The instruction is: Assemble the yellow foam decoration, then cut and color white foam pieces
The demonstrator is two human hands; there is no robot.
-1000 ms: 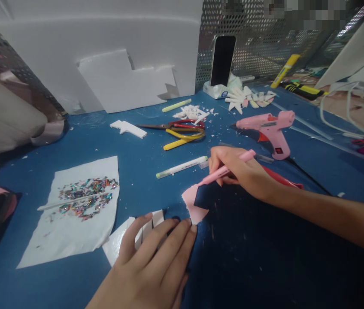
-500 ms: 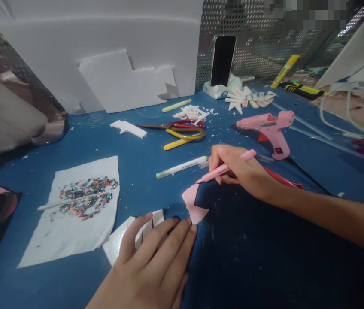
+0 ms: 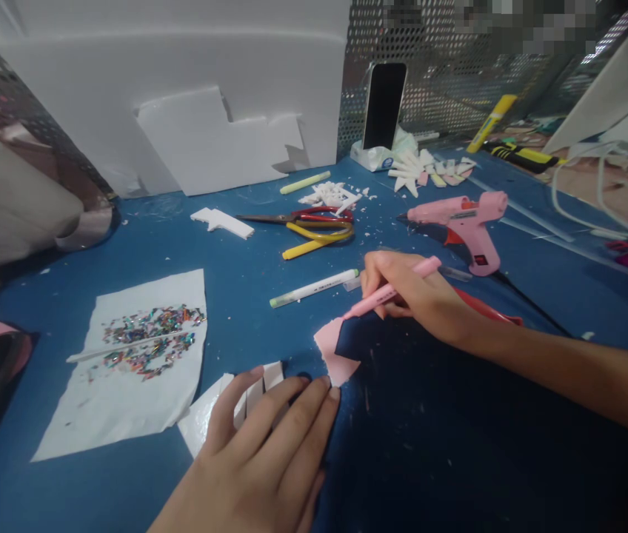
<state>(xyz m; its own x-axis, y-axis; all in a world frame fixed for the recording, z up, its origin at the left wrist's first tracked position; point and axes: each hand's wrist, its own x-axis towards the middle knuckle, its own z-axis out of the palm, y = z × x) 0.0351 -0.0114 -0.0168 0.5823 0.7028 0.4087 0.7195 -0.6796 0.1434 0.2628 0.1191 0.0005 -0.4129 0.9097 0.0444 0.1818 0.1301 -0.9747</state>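
A pink marker (image 3: 378,297) is gripped in my right hand (image 3: 411,292), its tip at the upper edge of a small pink angular piece (image 3: 326,346). That piece lies on the blue table and looks coloured pink on top, with a pale lower end. My left hand (image 3: 269,444) lies flat with its fingers stretched out, the fingertips on the lower end of the pink piece. Partly hidden under this hand are white cut pieces (image 3: 208,407). Just beyond my right hand a white marker with a green end (image 3: 314,288) rests on the table.
A white sheet with glitter flakes (image 3: 125,407) lies left. Scissors (image 3: 314,218), a yellow marker (image 3: 308,246) and white scraps (image 3: 329,195) sit farther back. A pink glue gun (image 3: 463,215) with a cord lies right. A phone (image 3: 385,104) stands propped at the back.
The pink marker's tip has shifted slightly to the right along the edge of the pink piece. My left hand stays in place.
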